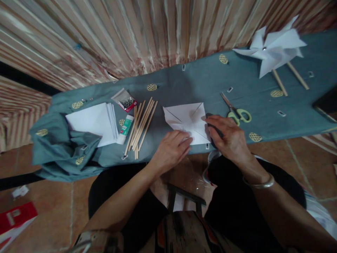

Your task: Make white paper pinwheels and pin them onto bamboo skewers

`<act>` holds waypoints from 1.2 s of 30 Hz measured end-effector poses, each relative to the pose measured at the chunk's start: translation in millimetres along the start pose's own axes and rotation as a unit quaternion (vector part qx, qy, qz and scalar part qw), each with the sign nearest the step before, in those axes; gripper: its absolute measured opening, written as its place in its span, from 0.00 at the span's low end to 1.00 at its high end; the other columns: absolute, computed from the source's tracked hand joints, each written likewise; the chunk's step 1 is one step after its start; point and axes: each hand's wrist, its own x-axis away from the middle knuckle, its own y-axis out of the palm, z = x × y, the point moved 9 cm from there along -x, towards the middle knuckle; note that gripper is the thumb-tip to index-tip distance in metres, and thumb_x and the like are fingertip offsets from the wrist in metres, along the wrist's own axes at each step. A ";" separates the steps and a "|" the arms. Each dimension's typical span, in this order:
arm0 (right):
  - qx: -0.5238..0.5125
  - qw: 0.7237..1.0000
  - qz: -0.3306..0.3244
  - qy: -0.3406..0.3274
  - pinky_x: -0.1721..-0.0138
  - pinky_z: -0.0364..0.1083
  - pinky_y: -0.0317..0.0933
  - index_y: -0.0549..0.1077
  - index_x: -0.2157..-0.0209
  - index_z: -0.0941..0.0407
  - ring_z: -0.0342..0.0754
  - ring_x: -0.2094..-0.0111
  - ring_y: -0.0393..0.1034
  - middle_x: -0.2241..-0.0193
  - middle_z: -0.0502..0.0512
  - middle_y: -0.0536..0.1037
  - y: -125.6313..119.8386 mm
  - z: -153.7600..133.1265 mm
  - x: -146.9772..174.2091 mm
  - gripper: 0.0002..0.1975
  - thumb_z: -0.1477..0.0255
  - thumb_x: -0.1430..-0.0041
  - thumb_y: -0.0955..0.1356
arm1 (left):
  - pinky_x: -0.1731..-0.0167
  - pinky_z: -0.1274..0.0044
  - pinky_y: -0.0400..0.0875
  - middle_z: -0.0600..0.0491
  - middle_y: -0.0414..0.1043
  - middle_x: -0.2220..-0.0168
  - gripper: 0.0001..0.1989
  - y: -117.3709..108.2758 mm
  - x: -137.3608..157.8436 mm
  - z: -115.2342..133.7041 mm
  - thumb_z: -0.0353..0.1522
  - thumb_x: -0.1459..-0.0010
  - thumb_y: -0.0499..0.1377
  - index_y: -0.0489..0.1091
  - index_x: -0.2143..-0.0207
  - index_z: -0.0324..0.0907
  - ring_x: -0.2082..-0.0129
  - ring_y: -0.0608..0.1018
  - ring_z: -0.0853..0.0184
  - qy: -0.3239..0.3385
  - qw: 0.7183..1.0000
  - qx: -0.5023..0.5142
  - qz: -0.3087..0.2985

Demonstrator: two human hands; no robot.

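Note:
A square sheet of white paper (pixel 184 111) lies on the cloth in front of me, with dark diagonal slits or creases running from its corners toward the middle. My left hand (pixel 172 149) is at its near left edge, the fingers curled together and pressing on the paper. At the right edge, my right hand (pixel 229 135) has the paper between thumb and fingers. Scissors with green handles (pixel 239 116) lie just beyond my right hand, blades pointing away. Left of the sheet lie several thin wooden sticks (pixel 143 123) and a green and white glue stick (pixel 125 129).
A small box of metal pins (pixel 126 102) stands open behind the glue stick. Farther left is a stack of white paper (pixel 91 123) beside bunched cloth (pixel 63 147). White paper pinwheels (pixel 276 47) on sticks lie at the far right. A striped curtain (pixel 168 28) hangs behind the table.

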 end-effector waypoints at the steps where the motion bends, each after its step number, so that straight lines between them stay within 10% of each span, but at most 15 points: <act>1: -0.002 1.000 -0.005 -0.016 0.43 0.59 0.66 0.78 0.51 0.54 0.56 0.47 0.73 0.50 0.60 0.79 1.4 -2.7 0.4 0.16 0.71 0.34 0.62 | 0.59 0.69 0.73 0.46 0.75 0.57 0.09 4.6 0.3 3.7 0.32 0.35 0.56 0.70 0.54 0.37 0.57 0.74 0.60 0.004 1.000 -0.005 -0.009; 12: -0.009 0.996 -0.074 -0.039 0.44 0.60 0.67 0.79 0.55 0.57 0.57 0.47 0.72 0.48 0.62 0.78 14.4 -1.4 2.4 0.17 0.76 0.37 0.60 | 0.61 0.74 0.75 0.48 0.76 0.60 0.08 11.5 0.4 3.1 0.28 0.34 0.54 0.73 0.58 0.37 0.60 0.76 0.64 -0.009 0.999 -0.030 -0.030; 24: -0.242 0.957 -0.161 0.026 0.40 0.60 0.64 0.80 0.58 0.47 0.54 0.40 0.68 0.42 0.54 0.73 20.8 7.8 1.2 0.10 0.71 0.41 0.70 | 0.60 0.74 0.78 0.48 0.77 0.61 0.09 2.4 9.6 -8.5 0.30 0.34 0.54 0.74 0.58 0.37 0.60 0.79 0.66 -0.055 0.997 0.052 0.011; 36: -0.203 0.974 -0.087 0.042 0.42 0.60 0.66 0.79 0.65 0.50 0.56 0.43 0.70 0.45 0.56 0.75 28.4 3.4 -4.9 0.05 0.67 0.39 0.69 | 0.63 0.74 0.76 0.47 0.77 0.62 0.09 5.7 7.1 -0.7 0.30 0.34 0.54 0.74 0.62 0.37 0.64 0.77 0.65 -0.041 0.999 0.029 -0.009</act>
